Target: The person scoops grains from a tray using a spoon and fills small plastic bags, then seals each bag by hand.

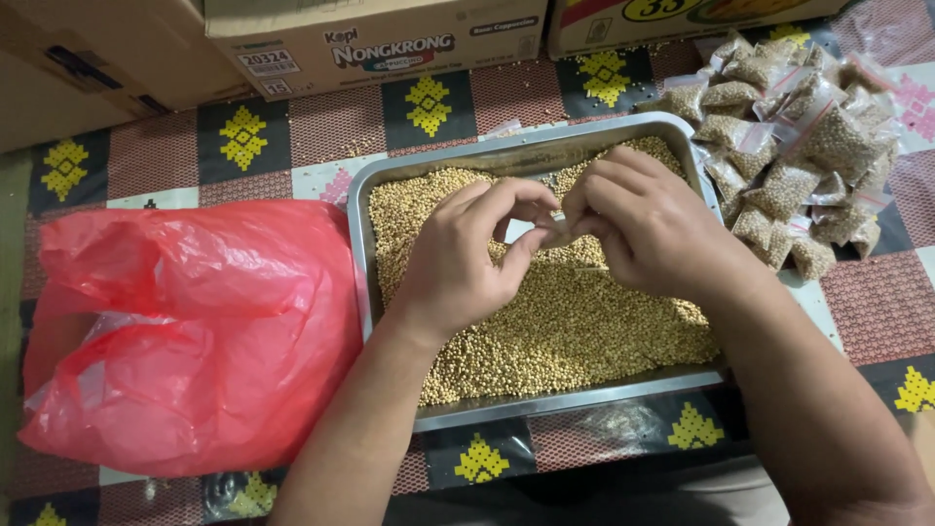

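- Nearest the camera, both forearms reach up from the bottom edge over a patterned cloth (292, 146) of dark, red and white squares with yellow diamond motifs.
- Just beyond the cloth's near strip lies the near rim of a rectangular metal tray (545, 404), which rests on the cloth and holds a flat layer of small round tan seeds (575, 331).
- To the left of the tray, touching its left wall, sits a crumpled red plastic bag (195, 331), partly open at its left end.
- Above the middle of the tray hovers the left hand (467, 258), fingers curled, with thumb and forefinger pinched together at a small clear plastic packet (555, 230).
- Facing it is the right hand (648, 229), knuckles up, its fingertips bunched together on the same packet, so both hands meet there, just over the seeds.
- The packet is almost wholly hidden between the fingertips; whether it holds any seeds cannot be told.
- To the right of the tray, beyond its far right corner, lies a heap of small clear filled packets (794, 166), each packed with the same tan seeds, piled loosely and touching one another.
- Farthest away, along the top edge, stand cardboard boxes (380, 39) side by side on the cloth.
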